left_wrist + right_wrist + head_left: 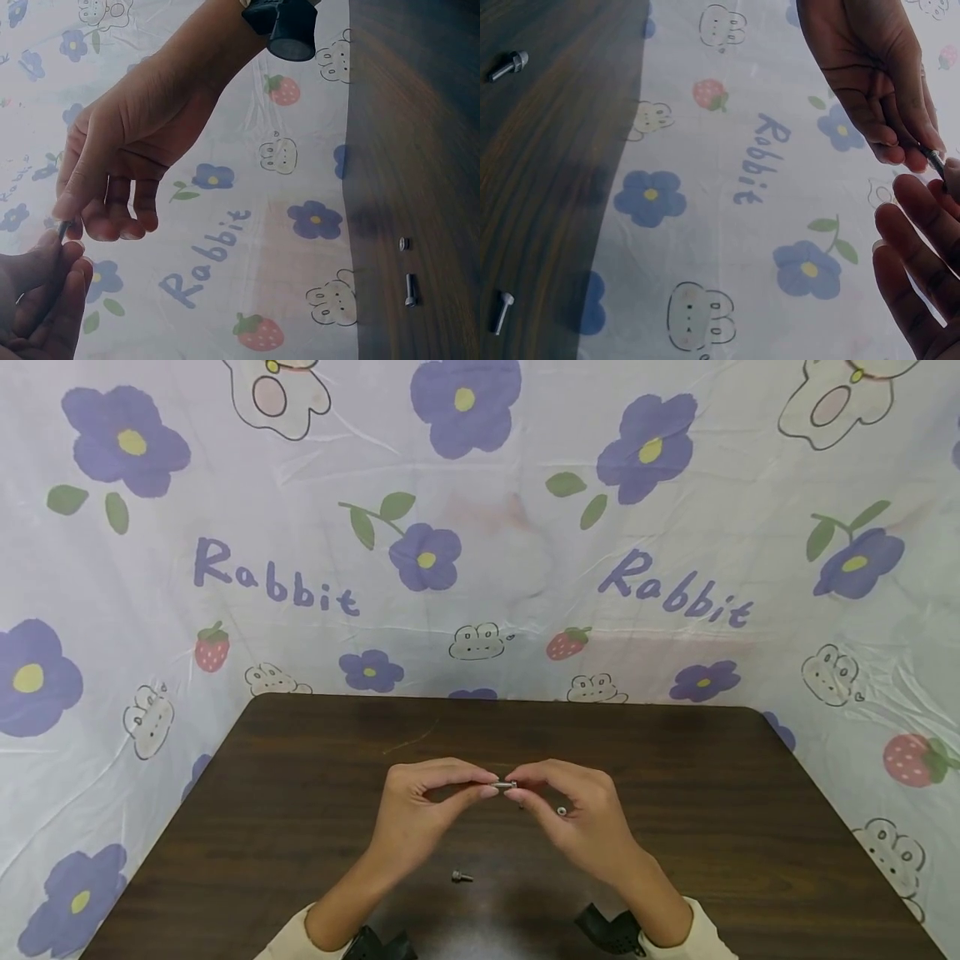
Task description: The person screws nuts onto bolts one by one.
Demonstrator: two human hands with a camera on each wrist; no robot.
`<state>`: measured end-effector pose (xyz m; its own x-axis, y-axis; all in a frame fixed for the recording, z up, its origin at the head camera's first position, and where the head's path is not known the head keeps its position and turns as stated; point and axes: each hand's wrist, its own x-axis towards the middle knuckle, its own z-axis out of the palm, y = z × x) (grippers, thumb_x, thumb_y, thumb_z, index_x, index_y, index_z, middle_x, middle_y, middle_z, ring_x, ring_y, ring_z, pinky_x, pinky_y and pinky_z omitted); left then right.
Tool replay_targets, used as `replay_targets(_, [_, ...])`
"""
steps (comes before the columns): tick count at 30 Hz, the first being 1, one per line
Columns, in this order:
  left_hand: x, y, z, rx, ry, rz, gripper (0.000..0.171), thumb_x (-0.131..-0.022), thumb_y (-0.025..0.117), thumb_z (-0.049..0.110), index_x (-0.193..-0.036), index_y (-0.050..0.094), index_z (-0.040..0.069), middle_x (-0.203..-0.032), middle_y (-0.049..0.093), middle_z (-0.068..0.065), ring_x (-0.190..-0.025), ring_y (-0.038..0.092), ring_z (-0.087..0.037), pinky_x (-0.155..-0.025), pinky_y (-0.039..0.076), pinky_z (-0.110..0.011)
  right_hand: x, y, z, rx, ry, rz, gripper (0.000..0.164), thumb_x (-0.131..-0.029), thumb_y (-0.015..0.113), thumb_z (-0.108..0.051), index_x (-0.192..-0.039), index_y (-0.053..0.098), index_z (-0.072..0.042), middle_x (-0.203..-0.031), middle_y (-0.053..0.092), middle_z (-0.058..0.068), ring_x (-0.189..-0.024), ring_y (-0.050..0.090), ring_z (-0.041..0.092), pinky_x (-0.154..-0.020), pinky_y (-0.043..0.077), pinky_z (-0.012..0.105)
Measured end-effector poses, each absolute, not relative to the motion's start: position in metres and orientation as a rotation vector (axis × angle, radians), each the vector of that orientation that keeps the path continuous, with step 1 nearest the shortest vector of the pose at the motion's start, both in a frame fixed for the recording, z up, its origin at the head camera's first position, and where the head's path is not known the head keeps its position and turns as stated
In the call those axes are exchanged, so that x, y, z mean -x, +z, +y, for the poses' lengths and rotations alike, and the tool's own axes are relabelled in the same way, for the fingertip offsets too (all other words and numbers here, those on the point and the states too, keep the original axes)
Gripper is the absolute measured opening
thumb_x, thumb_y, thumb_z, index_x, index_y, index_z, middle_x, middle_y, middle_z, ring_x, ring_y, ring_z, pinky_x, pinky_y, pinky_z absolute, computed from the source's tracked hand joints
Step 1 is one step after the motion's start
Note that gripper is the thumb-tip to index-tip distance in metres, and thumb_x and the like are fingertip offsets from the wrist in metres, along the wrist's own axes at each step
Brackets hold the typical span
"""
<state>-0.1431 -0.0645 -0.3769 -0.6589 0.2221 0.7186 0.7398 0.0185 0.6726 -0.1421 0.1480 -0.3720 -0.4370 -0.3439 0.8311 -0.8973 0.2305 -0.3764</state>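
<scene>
Bolt point(502, 785) sits above the middle of the tabletop point(262, 827), roughly level, between the two hands. Left hand point(416, 814): thumb and forefinger pinch the left end. Right hand point(588, 810): thumb and forefinger pinch the wider right end; its remaining fingers stand apart in the right wrist view. Too small to tell whether a nut sits on the shank.

Handling (judgement): steady the piece with the left pinch and make any small turn with the right. Keep both pinches in line with the shank; a skewed squeeze could flip so short a piece out. Working low over the wood should limit a drop and its roll.

Around: a loose bolt point(461, 877) lies nearer the body, left of centre. A small metal piece point(561, 811) shows beneath the right hand, partly covered, so a lowered palm could nudge it. Left wrist view adds a ring-like piece point(405, 244), perhaps a nut. Patterned cloth point(525, 485) hangs behind, well apart from the work.
</scene>
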Motion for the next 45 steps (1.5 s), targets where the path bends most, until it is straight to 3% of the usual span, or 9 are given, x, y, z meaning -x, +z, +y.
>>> replay_targets(15, [0.1417, -0.3761, -0.0635, 1.031, -1.62, -1.865, 0.009, -0.085, 0.08, 0.004, -0.094, 0.08, 0.007, -0.09, 0.077, -0.003, -0.083, 0.074, -0.016, -0.076, 0.06, -0.03, 0.1413, -0.3755, 0.1487, -1.143, 1.159, -1.965, 0.015, -0.102, 0.064, -0.022, -0.098, 0.07, -0.009, -0.08, 0.07, -0.001, -0.067, 0.062, 0.007, -0.063, 0.053, 0.019])
replay_targets(25, [0.1403, -0.3793, -0.0615, 1.07, -1.632, -1.837, 0.011, -0.085, 0.08, 0.002, -0.095, 0.08, 0.006, -0.089, 0.077, -0.004, -0.083, 0.074, -0.016, -0.078, 0.061, -0.032, 0.1415, -0.3765, 0.1474, -1.175, 1.15, -1.98, 0.023, -0.106, 0.056, -0.026, -0.091, 0.065, -0.011, -0.078, 0.067, -0.003, -0.064, 0.055, 0.005, -0.059, 0.05, 0.018])
replay_targets(32, [0.1381, -0.3801, -0.0575, 1.085, -1.646, -1.825, 0.012, -0.084, 0.08, 0.001, -0.095, 0.08, 0.006, -0.091, 0.077, -0.004, -0.084, 0.074, -0.017, -0.076, 0.061, -0.032, 0.1396, -0.3791, 0.1486, -1.142, 1.163, -2.022, 0.021, -0.104, 0.06, -0.013, -0.083, 0.063, -0.013, -0.071, 0.063, -0.005, -0.059, 0.048, 0.003, -0.053, 0.042, 0.015])
replay_targets(35, [0.1378, -0.3804, -0.0564, 1.09, -1.642, -1.821, 0.013, -0.084, 0.08, 0.0, -0.095, 0.08, 0.005, -0.09, 0.077, -0.004, -0.084, 0.074, -0.017, -0.076, 0.061, -0.031, 0.1389, -0.3795, 0.1481, -1.13, 1.17, -2.012, 0.027, -0.103, 0.06, -0.01, -0.076, 0.058, -0.015, -0.064, 0.054, -0.007, -0.057, 0.041, 0.0, -0.05, 0.037, 0.014])
replay_targets(39, [0.1382, -0.38, -0.0557, 1.102, -1.642, -1.813, 0.012, -0.083, 0.08, 0.0, -0.095, 0.08, 0.005, -0.09, 0.077, -0.005, -0.084, 0.074, -0.017, -0.076, 0.061, -0.032, 0.1387, -0.378, 0.1465, -1.137, 1.21, -1.977, 0.037, -0.096, 0.059, 0.005, -0.068, 0.052, -0.017, -0.056, 0.043, -0.007, -0.052, 0.035, -0.002, -0.047, 0.032, 0.014])
replay_targets(42, [0.1379, -0.3805, -0.0558, 1.098, -1.642, -1.822, 0.012, -0.084, 0.08, 0.001, -0.095, 0.08, 0.005, -0.09, 0.077, -0.004, -0.084, 0.074, -0.017, -0.077, 0.061, -0.032, 0.1382, -0.3772, 0.1461, -1.135, 1.262, -1.982, 0.043, -0.095, 0.057, 0.012, -0.064, 0.055, -0.018, -0.054, 0.045, -0.007, -0.05, 0.038, -0.002, -0.047, 0.036, 0.013])
replay_targets(45, [0.1375, -0.3813, -0.0564, 1.069, -1.647, -1.837, 0.01, -0.085, 0.08, 0.002, -0.094, 0.08, 0.005, -0.09, 0.077, -0.003, -0.084, 0.074, -0.016, -0.076, 0.061, -0.031, 0.1376, -0.3766, 0.147, -1.133, 1.312, -2.01, 0.043, -0.099, 0.052, 0.01, -0.067, 0.059, -0.017, -0.053, 0.047, -0.006, -0.049, 0.041, 0.0, -0.047, 0.039, 0.014])
